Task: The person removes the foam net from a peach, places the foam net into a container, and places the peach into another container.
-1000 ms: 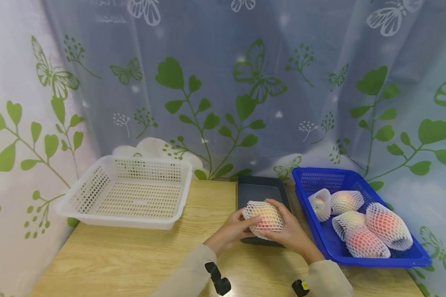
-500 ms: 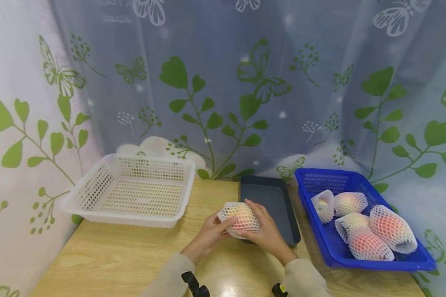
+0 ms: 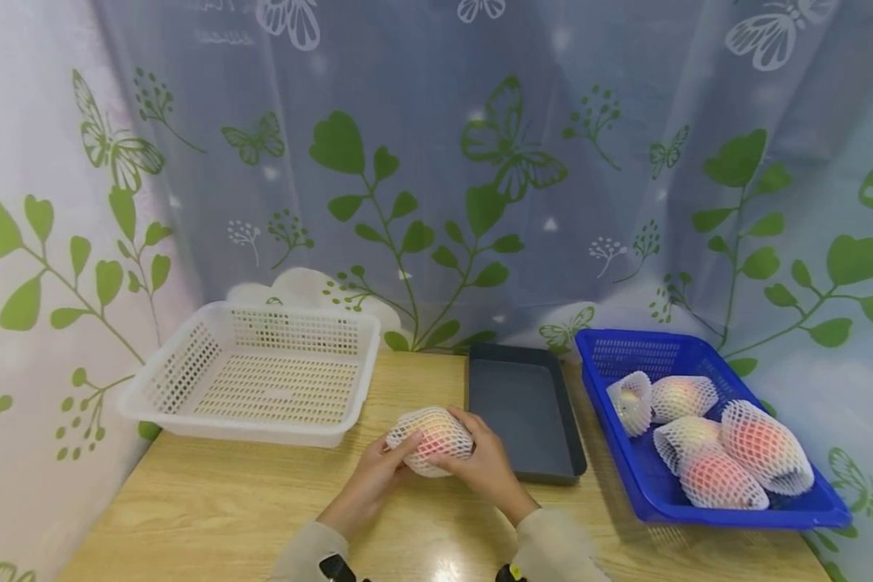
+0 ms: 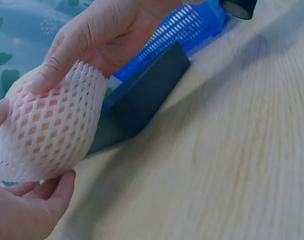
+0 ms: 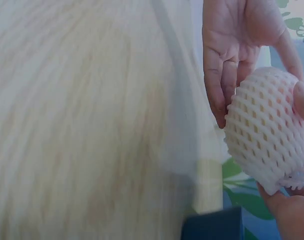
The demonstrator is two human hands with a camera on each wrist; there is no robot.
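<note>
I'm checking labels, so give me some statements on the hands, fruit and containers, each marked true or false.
The left hand and right hand grip one round red-and-yellow fruit in white foam netting. True.
A rectangular dark grey tray stands between a white perforated plastic basket and a blue perforated plastic basket. True.
The held fruit rests inside the tray. False: the hands hold it left of the tray.
Several netted fruits lie in the blue basket. True.
The white basket stands right of the tray. False: it stands left.
</note>
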